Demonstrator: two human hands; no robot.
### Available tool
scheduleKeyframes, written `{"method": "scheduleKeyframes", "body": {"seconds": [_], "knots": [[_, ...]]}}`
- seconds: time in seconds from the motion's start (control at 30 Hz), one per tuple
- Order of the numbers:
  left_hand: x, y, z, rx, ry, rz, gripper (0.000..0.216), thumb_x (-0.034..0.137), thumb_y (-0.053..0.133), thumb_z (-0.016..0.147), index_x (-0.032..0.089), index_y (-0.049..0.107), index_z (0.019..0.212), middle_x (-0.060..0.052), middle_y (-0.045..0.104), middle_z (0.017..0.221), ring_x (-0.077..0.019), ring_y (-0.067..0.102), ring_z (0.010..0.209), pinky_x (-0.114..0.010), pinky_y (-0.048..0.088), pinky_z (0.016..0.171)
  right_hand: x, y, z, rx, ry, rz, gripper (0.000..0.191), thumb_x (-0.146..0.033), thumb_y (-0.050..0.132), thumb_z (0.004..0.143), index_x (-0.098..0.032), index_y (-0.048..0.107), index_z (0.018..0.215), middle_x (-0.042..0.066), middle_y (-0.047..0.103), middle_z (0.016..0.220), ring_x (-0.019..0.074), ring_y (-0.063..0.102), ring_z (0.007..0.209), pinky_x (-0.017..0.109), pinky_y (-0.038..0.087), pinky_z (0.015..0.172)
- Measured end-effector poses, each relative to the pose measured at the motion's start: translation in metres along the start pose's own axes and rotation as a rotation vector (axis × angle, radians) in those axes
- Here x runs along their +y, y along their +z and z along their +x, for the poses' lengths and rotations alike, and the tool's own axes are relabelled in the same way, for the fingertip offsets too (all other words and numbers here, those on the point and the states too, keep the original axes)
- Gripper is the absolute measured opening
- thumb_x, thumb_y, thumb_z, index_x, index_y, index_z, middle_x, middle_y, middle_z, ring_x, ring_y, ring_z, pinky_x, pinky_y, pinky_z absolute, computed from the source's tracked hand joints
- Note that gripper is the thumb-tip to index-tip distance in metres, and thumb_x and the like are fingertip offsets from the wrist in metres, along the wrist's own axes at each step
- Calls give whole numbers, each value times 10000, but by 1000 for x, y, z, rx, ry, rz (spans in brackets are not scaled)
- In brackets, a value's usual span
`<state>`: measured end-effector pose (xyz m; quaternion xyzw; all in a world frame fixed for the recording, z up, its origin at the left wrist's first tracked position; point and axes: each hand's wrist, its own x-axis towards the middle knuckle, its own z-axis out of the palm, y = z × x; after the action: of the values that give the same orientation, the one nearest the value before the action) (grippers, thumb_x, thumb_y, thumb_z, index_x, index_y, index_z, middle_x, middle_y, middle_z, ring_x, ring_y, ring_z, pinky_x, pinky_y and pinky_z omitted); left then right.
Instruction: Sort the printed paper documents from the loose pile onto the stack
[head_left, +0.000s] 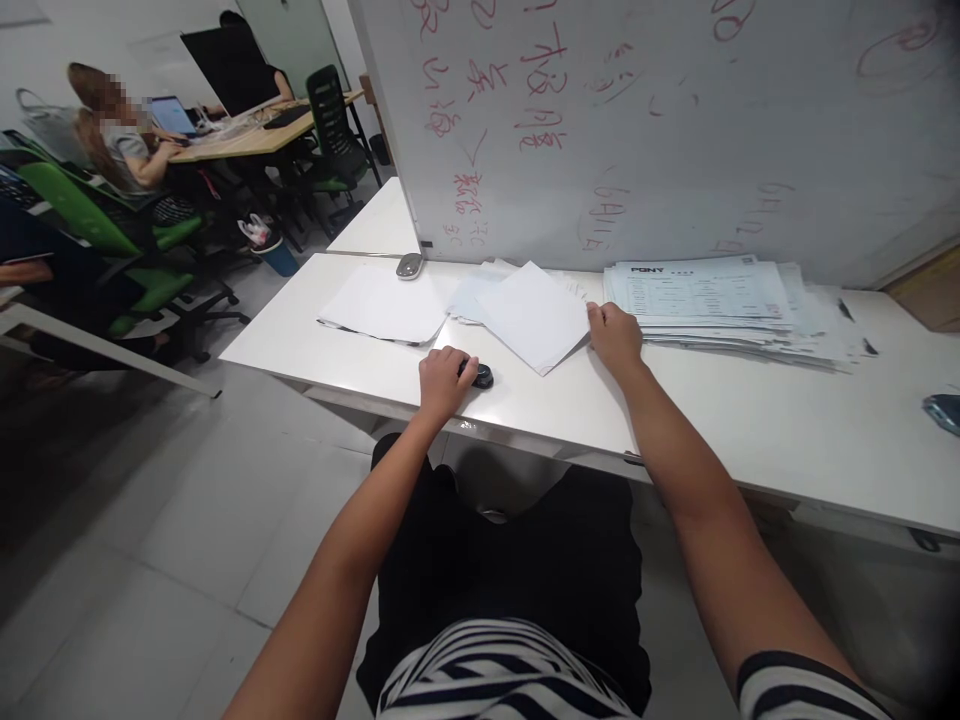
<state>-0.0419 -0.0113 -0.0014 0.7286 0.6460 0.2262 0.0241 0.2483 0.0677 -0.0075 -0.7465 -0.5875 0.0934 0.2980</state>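
My left hand [444, 382] is closed around a black stapler-like object [484, 376] near the front edge of the white desk; its rounded end shows past my thumb, and the rest is hidden. With my right hand [616, 338] I pinch the right corner of some white paper sheets [536, 318], turned at an angle on the desk. Beneath and behind them lie more loose papers [466, 298]. Left of these rests another white sheet stack [386, 303]. A tall pile of printed bluish forms [697, 300] sits just right of my right hand.
A whiteboard [675, 130] with red writing rises behind the desk [300, 335]. A grey computer mouse [409, 266] is at the back left, a dark glossy object [943, 411] at the far right. People sit at other desks on the left, near green chairs [82, 220] and a blue bin [277, 258].
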Motion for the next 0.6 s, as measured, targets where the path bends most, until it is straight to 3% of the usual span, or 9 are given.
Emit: {"method": "scheduleKeyframes", "body": {"seconds": [0.6], "knots": [[0, -1, 0, -5, -9, 2, 264, 403, 410, 927, 236, 593, 839, -39, 630, 940, -222, 510, 977, -371, 338, 833, 2, 5, 0, 26, -37, 5, 481, -587, 250, 926, -234, 525, 751, 60, 598, 663, 228, 533, 667, 318, 371, 615]]}}
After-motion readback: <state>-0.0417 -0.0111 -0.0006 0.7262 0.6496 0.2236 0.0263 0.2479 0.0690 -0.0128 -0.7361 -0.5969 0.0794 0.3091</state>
